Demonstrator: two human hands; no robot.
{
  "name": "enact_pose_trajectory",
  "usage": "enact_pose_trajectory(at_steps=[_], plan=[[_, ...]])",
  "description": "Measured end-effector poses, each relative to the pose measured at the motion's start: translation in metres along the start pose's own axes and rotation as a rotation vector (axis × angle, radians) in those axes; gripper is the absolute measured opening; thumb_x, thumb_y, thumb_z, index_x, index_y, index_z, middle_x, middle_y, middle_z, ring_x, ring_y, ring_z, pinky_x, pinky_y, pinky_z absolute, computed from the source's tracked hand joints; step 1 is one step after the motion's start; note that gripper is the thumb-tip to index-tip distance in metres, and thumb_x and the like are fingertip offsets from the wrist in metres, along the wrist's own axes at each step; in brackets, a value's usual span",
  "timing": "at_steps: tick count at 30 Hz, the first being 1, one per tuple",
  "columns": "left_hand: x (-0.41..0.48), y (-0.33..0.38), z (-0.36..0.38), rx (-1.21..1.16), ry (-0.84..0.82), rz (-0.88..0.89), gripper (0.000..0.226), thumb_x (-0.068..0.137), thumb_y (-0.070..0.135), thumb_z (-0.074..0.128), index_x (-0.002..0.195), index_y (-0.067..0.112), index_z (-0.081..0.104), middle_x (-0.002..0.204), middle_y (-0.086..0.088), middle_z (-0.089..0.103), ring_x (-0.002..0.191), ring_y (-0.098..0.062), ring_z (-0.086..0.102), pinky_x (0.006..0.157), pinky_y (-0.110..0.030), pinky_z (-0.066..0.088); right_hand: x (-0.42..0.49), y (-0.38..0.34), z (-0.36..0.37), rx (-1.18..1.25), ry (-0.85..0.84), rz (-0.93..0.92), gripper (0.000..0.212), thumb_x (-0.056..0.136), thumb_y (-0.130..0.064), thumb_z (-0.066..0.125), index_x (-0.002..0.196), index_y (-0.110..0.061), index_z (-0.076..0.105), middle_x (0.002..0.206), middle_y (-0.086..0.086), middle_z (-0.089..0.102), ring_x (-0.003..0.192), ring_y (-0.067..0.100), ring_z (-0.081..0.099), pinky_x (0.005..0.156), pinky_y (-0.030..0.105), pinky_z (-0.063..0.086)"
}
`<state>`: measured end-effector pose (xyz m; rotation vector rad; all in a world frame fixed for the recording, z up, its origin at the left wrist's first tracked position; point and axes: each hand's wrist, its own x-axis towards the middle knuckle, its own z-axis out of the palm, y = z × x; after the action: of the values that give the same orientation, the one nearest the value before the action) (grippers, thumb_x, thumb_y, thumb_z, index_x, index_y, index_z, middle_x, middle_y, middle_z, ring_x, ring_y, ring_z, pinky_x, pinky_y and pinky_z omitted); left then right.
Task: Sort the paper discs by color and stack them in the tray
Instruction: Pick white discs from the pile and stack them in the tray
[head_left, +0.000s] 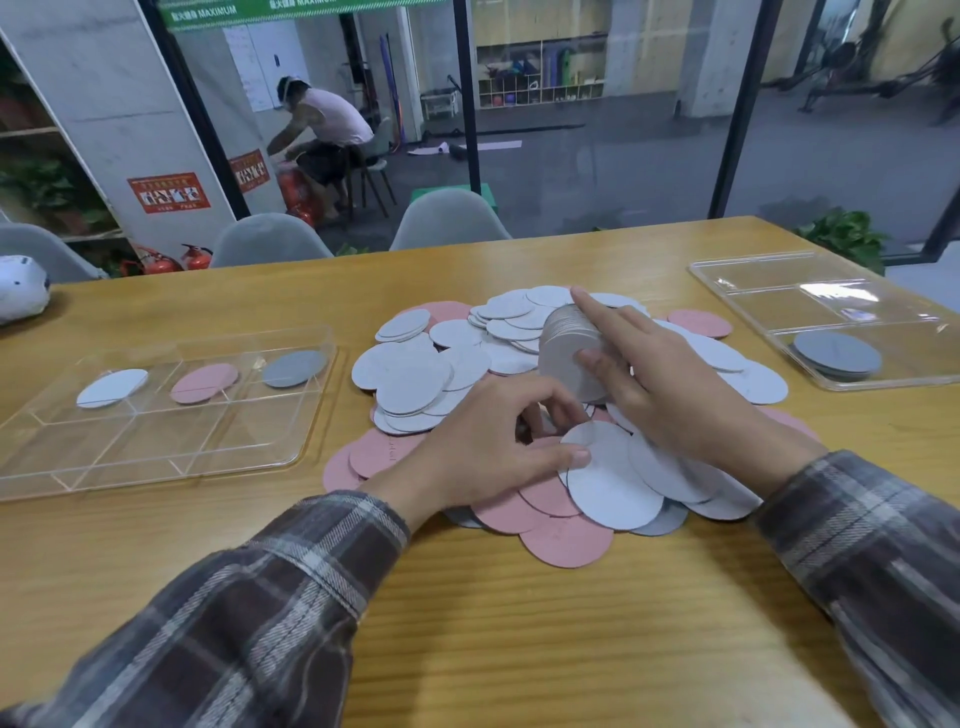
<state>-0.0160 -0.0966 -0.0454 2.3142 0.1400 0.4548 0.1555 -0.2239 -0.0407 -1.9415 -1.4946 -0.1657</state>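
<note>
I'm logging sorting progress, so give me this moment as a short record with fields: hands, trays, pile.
pile: white, pink and grey, unsorted, mid-table
left hand: pinches a loose white disc at the pile's near edge
right hand: grips a stack of white discs, on edge
left tray: white disc, pink disc, grey disc, separate compartments
right tray: grey stack, near compartment

"MAXIMUM" on green banner (301, 11) (overhead)

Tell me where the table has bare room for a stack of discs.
Bare wood lies near, between the sleeves, and behind the left tray; its front compartments are bare too. The pile in the middle is crowded.
</note>
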Motion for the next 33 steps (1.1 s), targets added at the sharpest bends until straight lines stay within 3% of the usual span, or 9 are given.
enact_pose_trajectory(at_steps=[7,10,12,14,20,23,26,30,33], plan=[[0.004,-0.007,-0.01,-0.201,0.042,-0.093,0.018,0.083,0.011,0.087,0.095,0.011,0.073,0.084,-0.004,0.073,0.074,-0.006,0.064,0.072,-0.019,0.049,-0.001,0.0,0.0,0.012,0.006,-0.01,0.058,0.104,-0.033,0.044,0.159,-0.03,0.023,0.118,0.001,0.053,0.095,0.017,0.049,0.085,0.034,0.042],[0.004,-0.008,-0.015,-0.307,0.092,-0.125,0.014,0.084,0.009,0.085,0.094,0.006,0.074,0.082,-0.006,0.075,0.073,-0.009,0.066,0.066,-0.019,0.052,-0.001,0.0,0.001,0.024,0.004,-0.015,0.058,0.104,-0.035,0.045,0.158,-0.03,0.024,0.117,0.001,0.053,0.093,0.014,0.048,0.083,0.03,0.04],[0.005,-0.01,-0.018,-0.351,0.132,-0.139,0.011,0.086,0.009,0.083,0.095,0.004,0.076,0.087,-0.01,0.078,0.078,-0.013,0.071,0.071,-0.023,0.057,-0.001,-0.001,0.001,0.032,0.004,-0.013,0.058,0.104,-0.035,0.045,0.158,-0.031,0.025,0.116,0.001,0.053,0.093,0.013,0.048,0.081,0.027,0.037],[0.005,-0.014,-0.021,-0.314,0.181,-0.132,0.01,0.087,0.011,0.082,0.096,0.007,0.078,0.09,-0.008,0.079,0.083,-0.014,0.072,0.08,-0.026,0.058,-0.002,-0.002,0.001,0.04,0.006,-0.005,0.058,0.104,-0.035,0.045,0.158,-0.031,0.025,0.115,0.0,0.054,0.093,0.012,0.048,0.08,0.025,0.036],[0.005,-0.018,-0.018,-0.187,0.429,-0.08,0.006,0.088,0.019,0.083,0.089,0.021,0.077,0.084,-0.001,0.073,0.077,-0.013,0.067,0.077,-0.029,0.057,-0.003,-0.006,0.002,0.083,-0.031,-0.015,0.055,0.105,-0.036,0.041,0.158,-0.031,0.025,0.096,-0.008,0.048,0.095,-0.001,0.047,0.083,0.008,0.033],[0.005,-0.015,-0.013,-0.171,0.523,-0.03,0.011,0.087,0.016,0.084,0.087,0.014,0.073,0.083,0.0,0.072,0.08,-0.018,0.068,0.07,-0.034,0.06,-0.004,-0.009,0.003,0.112,-0.07,-0.014,0.053,0.107,-0.037,0.037,0.158,-0.033,0.025,0.104,-0.003,0.052,0.099,0.008,0.047,0.089,0.007,0.032],[0.004,-0.01,-0.01,-0.16,0.566,-0.01,0.013,0.087,0.013,0.084,0.086,0.009,0.071,0.082,-0.004,0.071,0.078,-0.016,0.067,0.061,-0.018,0.056,-0.003,-0.012,0.005,0.107,-0.107,0.0,0.058,0.103,-0.047,0.032,0.158,-0.033,0.022,0.107,-0.003,0.051,0.103,0.011,0.046,0.085,0.012,0.032],[0.005,-0.009,-0.007,-0.088,0.562,0.016,0.015,0.088,0.018,0.083,0.083,0.013,0.07,0.077,0.005,0.071,0.074,-0.013,0.067,0.07,-0.017,0.053,-0.002,-0.012,0.007,0.059,-0.116,-0.018,0.068,0.1,-0.05,0.041,0.16,-0.03,0.018,0.1,-0.018,0.043,0.093,0.002,0.041,0.082,0.009,0.032],[0.004,-0.009,-0.007,-0.04,0.53,0.034,0.021,0.088,0.024,0.084,0.078,0.015,0.067,0.071,0.007,0.068,0.069,-0.012,0.065,0.067,-0.018,0.049,-0.004,-0.012,0.008,0.047,-0.093,-0.03,0.065,0.102,-0.044,0.043,0.16,-0.029,0.018,0.097,-0.017,0.042,0.087,0.003,0.042,0.077,0.017,0.032]])
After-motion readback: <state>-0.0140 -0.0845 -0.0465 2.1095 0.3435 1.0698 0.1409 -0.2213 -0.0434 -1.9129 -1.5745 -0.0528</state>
